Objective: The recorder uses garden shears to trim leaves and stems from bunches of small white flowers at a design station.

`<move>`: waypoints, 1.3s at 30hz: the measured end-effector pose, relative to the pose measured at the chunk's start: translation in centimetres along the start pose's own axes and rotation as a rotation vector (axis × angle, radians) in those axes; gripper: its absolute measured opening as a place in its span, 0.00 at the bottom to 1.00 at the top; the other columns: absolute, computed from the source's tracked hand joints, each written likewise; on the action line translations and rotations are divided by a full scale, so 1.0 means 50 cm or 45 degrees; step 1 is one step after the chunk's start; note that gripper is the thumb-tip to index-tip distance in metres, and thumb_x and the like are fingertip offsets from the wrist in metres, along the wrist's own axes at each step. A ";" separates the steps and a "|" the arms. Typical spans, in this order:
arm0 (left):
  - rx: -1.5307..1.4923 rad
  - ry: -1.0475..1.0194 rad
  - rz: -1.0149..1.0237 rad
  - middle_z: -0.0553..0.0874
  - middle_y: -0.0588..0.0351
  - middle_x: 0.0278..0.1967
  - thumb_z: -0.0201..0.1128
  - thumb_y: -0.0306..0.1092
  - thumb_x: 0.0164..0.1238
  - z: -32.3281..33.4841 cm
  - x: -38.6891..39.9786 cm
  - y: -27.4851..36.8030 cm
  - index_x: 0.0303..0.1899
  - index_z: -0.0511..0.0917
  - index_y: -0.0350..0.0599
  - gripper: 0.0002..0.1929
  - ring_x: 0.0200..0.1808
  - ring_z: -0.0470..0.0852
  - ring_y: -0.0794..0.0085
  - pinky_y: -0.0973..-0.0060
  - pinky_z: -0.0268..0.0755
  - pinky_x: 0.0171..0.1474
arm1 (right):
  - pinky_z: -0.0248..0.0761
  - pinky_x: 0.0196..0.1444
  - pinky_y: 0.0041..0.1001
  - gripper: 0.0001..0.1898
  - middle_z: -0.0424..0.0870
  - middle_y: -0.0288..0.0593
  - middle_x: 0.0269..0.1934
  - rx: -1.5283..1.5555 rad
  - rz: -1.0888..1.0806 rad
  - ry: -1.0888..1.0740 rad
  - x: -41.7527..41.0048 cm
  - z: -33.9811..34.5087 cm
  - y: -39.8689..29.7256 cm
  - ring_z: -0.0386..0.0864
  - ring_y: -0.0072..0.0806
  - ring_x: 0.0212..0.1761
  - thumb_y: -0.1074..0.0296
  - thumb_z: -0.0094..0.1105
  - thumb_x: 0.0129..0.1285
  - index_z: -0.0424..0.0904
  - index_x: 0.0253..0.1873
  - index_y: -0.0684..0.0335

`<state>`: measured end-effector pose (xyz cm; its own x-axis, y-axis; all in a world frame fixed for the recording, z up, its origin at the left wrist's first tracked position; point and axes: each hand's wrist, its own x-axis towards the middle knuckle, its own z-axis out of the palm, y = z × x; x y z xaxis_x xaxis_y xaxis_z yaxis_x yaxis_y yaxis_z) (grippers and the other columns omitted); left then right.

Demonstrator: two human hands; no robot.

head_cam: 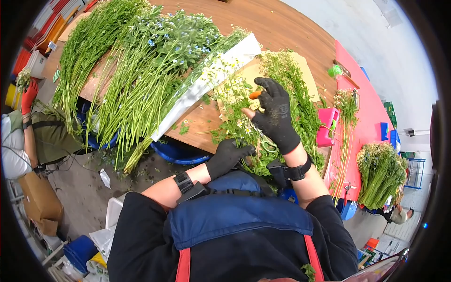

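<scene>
My left hand, in a black glove, is closed around the lower stems of a bunch of small white, yellow-centred flowers above the wooden table's front edge. My right hand, also gloved, is raised just right of the blooms with its fingers spread. Its thumb tip is bare and one finger has an orange tip. A pair of green-handled scissors shows under the right palm; whether the hand bears them cannot be told. Left of the bunch lies a white paper-wrapped bouquet. Leafy flower stems lie to the right.
Long piles of green stems and blue-flowered stems overhang the table. Blue tubs stand below. A pink surface at right bears a big bunch. A co-worker's red-gloved hand holds flowers at far left.
</scene>
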<state>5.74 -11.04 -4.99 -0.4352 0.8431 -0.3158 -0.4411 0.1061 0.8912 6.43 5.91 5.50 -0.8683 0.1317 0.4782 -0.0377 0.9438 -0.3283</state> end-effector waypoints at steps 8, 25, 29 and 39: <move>0.028 0.067 0.011 0.86 0.57 0.28 0.66 0.41 0.63 0.007 0.010 -0.013 0.37 0.84 0.38 0.13 0.29 0.79 0.79 0.77 0.71 0.34 | 0.68 0.52 0.41 0.07 0.80 0.43 0.49 -0.100 -0.162 0.123 0.017 0.010 0.042 0.75 0.44 0.52 0.75 0.65 0.46 0.78 0.32 0.63; -0.013 0.072 -0.052 0.86 0.58 0.29 0.68 0.38 0.62 0.005 0.010 0.007 0.37 0.84 0.38 0.12 0.29 0.79 0.80 0.78 0.71 0.34 | 0.67 0.53 0.41 0.08 0.80 0.41 0.36 -0.040 -0.227 -0.220 -0.036 -0.004 0.072 0.76 0.43 0.46 0.68 0.66 0.47 0.78 0.33 0.58; 0.019 0.054 -0.191 0.86 0.59 0.27 0.69 0.40 0.61 0.003 0.014 -0.004 0.36 0.84 0.38 0.13 0.28 0.79 0.80 0.77 0.70 0.32 | 0.65 0.56 0.41 0.11 0.79 0.40 0.40 -0.125 -0.184 0.002 -0.015 -0.027 0.059 0.75 0.44 0.50 0.72 0.65 0.46 0.79 0.37 0.57; 0.130 -0.046 -0.111 0.87 0.56 0.36 0.65 0.33 0.64 0.011 0.021 0.001 0.44 0.81 0.34 0.12 0.34 0.82 0.78 0.77 0.75 0.38 | 0.63 0.61 0.43 0.15 0.75 0.43 0.62 -0.111 -0.189 -0.178 -0.022 0.024 -0.009 0.69 0.46 0.65 0.72 0.67 0.40 0.80 0.39 0.54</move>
<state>5.67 -9.84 -5.08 -0.3695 0.8466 -0.3830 -0.3929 0.2312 0.8901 6.80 5.00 4.12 -0.9166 -0.0485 0.3968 -0.1328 0.9732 -0.1878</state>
